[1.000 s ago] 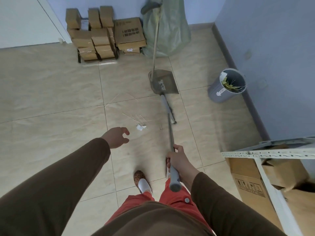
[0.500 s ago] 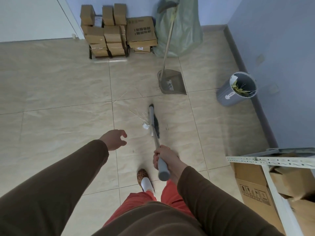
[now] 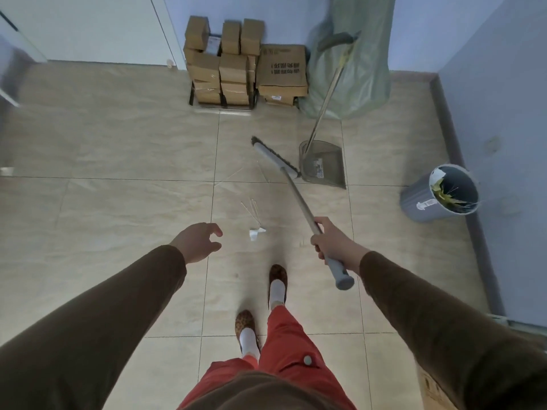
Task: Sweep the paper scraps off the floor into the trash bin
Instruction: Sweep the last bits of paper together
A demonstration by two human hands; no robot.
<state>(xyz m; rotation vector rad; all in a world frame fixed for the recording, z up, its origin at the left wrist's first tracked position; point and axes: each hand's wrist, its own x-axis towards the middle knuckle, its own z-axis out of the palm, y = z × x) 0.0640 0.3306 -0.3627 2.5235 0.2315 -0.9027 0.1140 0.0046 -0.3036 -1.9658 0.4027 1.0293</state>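
Observation:
My right hand [image 3: 333, 242] grips the grey handle of a broom [image 3: 299, 196]. Its head [image 3: 275, 156] is out ahead, just left of the grey dustpan [image 3: 324, 167] that stands on the tiles with its long handle leaning on a green sack. A white paper scrap [image 3: 255, 233] lies on the floor between my hands, with thin pale sticks [image 3: 251, 208] just beyond it and more sticks [image 3: 233, 174] near the broom head. My left hand [image 3: 197, 241] hovers over the floor, fingers apart, holding nothing. The grey trash bin [image 3: 438, 193] stands at the right wall with yellow and white scraps inside.
Stacked cardboard boxes [image 3: 236, 66] and a green sack [image 3: 352, 63] stand against the far wall. A blue wall [image 3: 503, 113] runs along the right side, and a cardboard box [image 3: 432, 389] sits at the bottom right. My feet [image 3: 276, 282] are on the tiles below the scrap.
The broom head has swung away from the scrap, up and to the right, and now lies beside the dustpan. My right hand moved right. The view shifted back, showing both feet.

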